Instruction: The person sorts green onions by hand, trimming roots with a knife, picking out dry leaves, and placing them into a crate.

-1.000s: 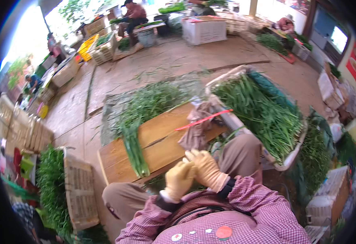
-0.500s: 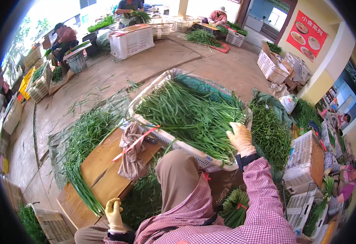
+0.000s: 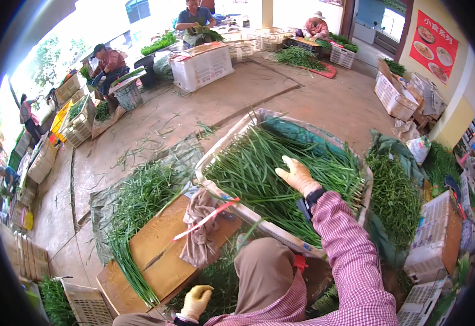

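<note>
My right hand (image 3: 298, 175), in a pale yellow glove, reaches out and lies flat on a heap of long green stalks (image 3: 259, 168) in a large white crate (image 3: 221, 157). Its fingers are spread and hold nothing. My left hand (image 3: 196, 301), also gloved, hangs low by my knee, fingers curled, beside the near edge of a wooden board (image 3: 161, 255). A thin bundle of green stalks (image 3: 126, 261) lies along the board's left side. A brown cloth (image 3: 198, 228) and a red-and-white strip (image 3: 205, 220) lie on the board's right end.
More green stalks lie on a tarp (image 3: 140, 190) left of the crate and in a pile (image 3: 395, 195) at right. White crates (image 3: 433, 239) stand at right, wicker baskets (image 3: 88, 304) at lower left. Several people sit sorting greens at the back, beside a white box (image 3: 202, 65).
My right hand has moved left and further onto the stalks in the crate. My head has turned, shifting the view. My left hand stays low by the board.
</note>
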Available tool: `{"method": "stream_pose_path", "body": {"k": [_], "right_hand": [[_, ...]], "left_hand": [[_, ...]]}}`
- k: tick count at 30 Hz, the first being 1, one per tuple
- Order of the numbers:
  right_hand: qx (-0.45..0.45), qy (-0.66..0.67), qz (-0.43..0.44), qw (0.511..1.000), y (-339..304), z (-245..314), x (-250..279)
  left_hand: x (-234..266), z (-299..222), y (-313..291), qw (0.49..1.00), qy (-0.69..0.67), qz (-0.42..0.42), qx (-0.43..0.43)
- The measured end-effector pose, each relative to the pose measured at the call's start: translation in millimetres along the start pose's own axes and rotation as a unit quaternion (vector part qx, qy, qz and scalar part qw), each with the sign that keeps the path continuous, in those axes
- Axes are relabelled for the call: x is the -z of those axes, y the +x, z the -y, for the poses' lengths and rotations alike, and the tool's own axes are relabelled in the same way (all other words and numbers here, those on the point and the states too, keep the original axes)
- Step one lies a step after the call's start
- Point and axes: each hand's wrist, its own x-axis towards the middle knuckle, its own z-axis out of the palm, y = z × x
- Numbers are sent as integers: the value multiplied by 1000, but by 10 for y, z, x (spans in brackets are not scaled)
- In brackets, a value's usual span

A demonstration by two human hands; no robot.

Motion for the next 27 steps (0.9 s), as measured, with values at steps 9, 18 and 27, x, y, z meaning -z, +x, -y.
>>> {"method": "stream_pose_path", "body": {"k": [9,18,27], "right_hand": [[-45,-118,41,991,1812,401,-690],[-120,-224,114,960,2555,215,-995],[-183,-114,203,955,2653,189,-1015]], "left_hand": [[123,149,87,1000,-7,-6,22],[161,456,156,986,-62,-1,154],[101,720,187,986,-65,-6,151]]}}
